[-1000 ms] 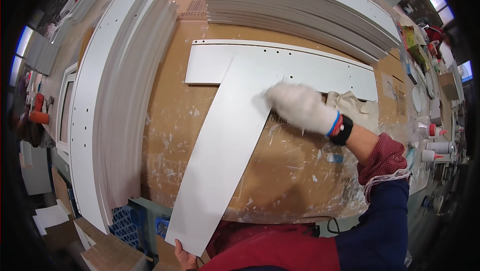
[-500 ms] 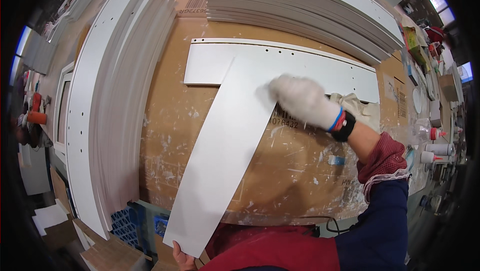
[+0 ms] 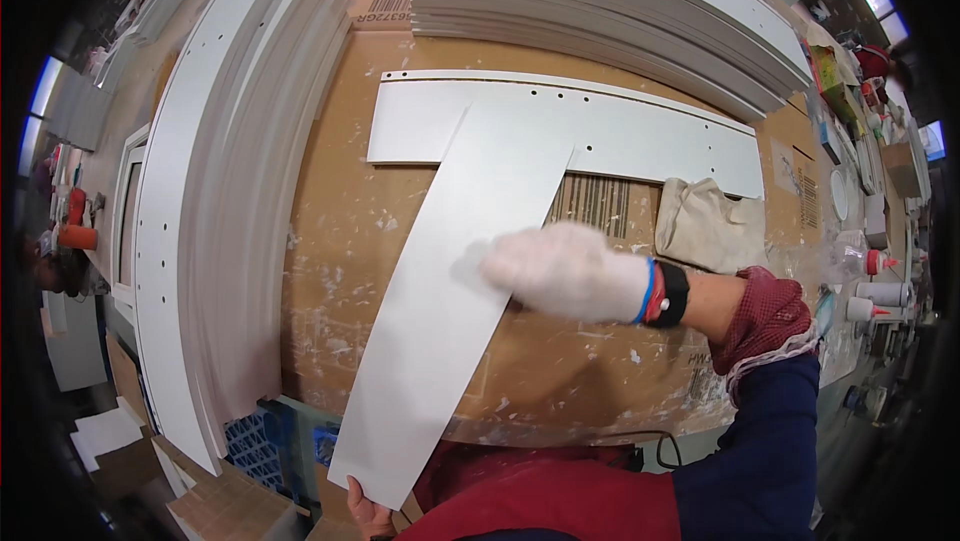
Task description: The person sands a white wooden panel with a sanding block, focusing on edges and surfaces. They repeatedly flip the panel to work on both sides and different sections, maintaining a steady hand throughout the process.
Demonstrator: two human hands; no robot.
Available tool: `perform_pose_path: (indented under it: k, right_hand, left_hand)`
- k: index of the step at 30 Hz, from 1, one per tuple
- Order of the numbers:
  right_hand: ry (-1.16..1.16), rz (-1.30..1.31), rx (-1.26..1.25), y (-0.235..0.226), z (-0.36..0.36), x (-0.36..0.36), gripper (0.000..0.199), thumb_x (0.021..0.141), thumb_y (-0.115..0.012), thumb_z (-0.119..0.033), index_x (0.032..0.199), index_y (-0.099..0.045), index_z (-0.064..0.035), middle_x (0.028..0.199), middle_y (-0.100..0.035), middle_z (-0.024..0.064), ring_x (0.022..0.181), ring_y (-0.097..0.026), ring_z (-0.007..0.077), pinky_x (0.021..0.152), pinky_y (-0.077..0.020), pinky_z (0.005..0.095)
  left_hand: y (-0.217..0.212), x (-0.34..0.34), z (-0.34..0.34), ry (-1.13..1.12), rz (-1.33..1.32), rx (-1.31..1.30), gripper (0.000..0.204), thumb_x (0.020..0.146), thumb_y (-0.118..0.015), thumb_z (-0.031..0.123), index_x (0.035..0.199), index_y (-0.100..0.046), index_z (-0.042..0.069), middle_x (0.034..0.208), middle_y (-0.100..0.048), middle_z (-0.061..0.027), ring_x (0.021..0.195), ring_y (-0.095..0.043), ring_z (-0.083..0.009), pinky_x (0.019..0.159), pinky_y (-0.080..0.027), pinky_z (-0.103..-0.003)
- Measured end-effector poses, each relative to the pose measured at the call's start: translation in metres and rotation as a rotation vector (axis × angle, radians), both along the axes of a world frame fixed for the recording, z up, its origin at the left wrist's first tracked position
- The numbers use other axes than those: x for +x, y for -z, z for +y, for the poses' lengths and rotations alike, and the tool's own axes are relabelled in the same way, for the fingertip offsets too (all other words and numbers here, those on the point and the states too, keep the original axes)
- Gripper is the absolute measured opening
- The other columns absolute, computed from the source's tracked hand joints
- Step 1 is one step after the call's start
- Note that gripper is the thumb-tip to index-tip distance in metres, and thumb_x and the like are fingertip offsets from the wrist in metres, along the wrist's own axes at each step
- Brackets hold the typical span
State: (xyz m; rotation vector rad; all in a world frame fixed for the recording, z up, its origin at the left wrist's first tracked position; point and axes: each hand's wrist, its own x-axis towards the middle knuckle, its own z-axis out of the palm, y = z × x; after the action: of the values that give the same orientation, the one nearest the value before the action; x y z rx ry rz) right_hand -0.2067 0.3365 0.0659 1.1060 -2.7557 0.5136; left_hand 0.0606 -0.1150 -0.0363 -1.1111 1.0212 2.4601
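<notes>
A long white panel (image 3: 450,281) lies slanted across the cardboard-covered table (image 3: 340,231), its far end resting on a second white panel (image 3: 640,131) that lies crosswise. My right hand (image 3: 570,269), in a white glove and motion-blurred, sits on the slanted panel's right edge near its middle. Whether it holds anything I cannot tell. My left hand (image 3: 368,513), bare, grips the panel's near corner at the table's front edge. A black wristband and coloured bands circle my right wrist.
Stacks of white panels lie along the left (image 3: 230,201) and across the back (image 3: 600,1). A beige cloth (image 3: 708,223) lies right of the panels. Bottles and small items (image 3: 870,291) crowd the right edge. A blue crate (image 3: 265,446) stands below the table front.
My right hand has slid along the slanted panel from near its far end down toward me and leftward. The panel and my left hand have barely moved.
</notes>
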Motion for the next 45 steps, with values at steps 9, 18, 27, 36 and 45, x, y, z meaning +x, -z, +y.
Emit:
perform_pose_path:
  k: [9, 18, 27, 36, 45]
  right_hand:
    - [-0.097, -0.163, 0.108, 0.016, -0.037, 0.008, 0.026, 0.079, -0.052, -0.010, 0.104, -0.054, -0.0047, 0.084, -0.057, 0.0074, 0.068, -0.062, 0.0243, 0.052, -0.0501, 0.0353]
    - [0.749, 0.027, 0.149, 0.010, 0.089, -0.079, 0.016, 0.089, -0.049, -0.020, 0.094, -0.058, -0.0063, 0.087, -0.062, 0.0151, 0.077, -0.061, 0.0319, 0.067, -0.0506, 0.0390]
    - [-0.093, -0.389, 0.276, -0.009, -0.079, -0.063, 0.010, 0.082, -0.049, -0.008, 0.089, -0.053, -0.0021, 0.081, -0.058, 0.0143, 0.072, -0.064, 0.0318, 0.058, -0.0530, 0.0414]
    - [0.837, -0.100, 0.262, -0.001, 0.078, -0.153, 0.016, 0.088, -0.045, -0.013, 0.095, -0.055, -0.0028, 0.092, -0.063, 0.0189, 0.086, -0.060, 0.0377, 0.073, -0.0477, 0.0442]
    - [0.141, -0.325, 0.273, -0.012, -0.016, -0.052, 0.012, 0.086, -0.050, -0.017, 0.091, -0.056, -0.0082, 0.086, -0.062, 0.0130, 0.076, -0.063, 0.0308, 0.064, -0.0517, 0.0403]
  left_hand:
    - [-0.006, -0.005, 0.007, -0.059, -0.044, -0.021, 0.057, 0.094, -0.049, 0.037, 0.137, -0.035, 0.004, 0.134, -0.046, -0.0136, 0.121, -0.047, -0.0317, 0.101, -0.039, -0.049]
    - [-0.002, -0.004, 0.009, -0.069, -0.031, 0.036, 0.058, 0.093, -0.051, 0.037, 0.137, -0.035, 0.003, 0.134, -0.046, -0.0141, 0.120, -0.047, -0.0328, 0.101, -0.039, -0.049]
    - [-0.007, -0.006, 0.003, -0.056, -0.045, 0.005, 0.057, 0.093, -0.051, 0.036, 0.137, -0.035, 0.004, 0.133, -0.047, -0.0137, 0.120, -0.047, -0.0329, 0.101, -0.039, -0.049]
    - [-0.002, 0.001, 0.003, -0.054, -0.028, -0.017, 0.056, 0.093, -0.052, 0.036, 0.136, -0.037, 0.003, 0.133, -0.047, -0.0138, 0.120, -0.047, -0.0322, 0.100, -0.040, -0.047]
    - [-0.010, -0.007, 0.008, -0.044, -0.003, 0.022, 0.056, 0.093, -0.051, 0.035, 0.135, -0.038, 0.001, 0.133, -0.047, -0.0143, 0.120, -0.047, -0.0321, 0.101, -0.039, -0.047]
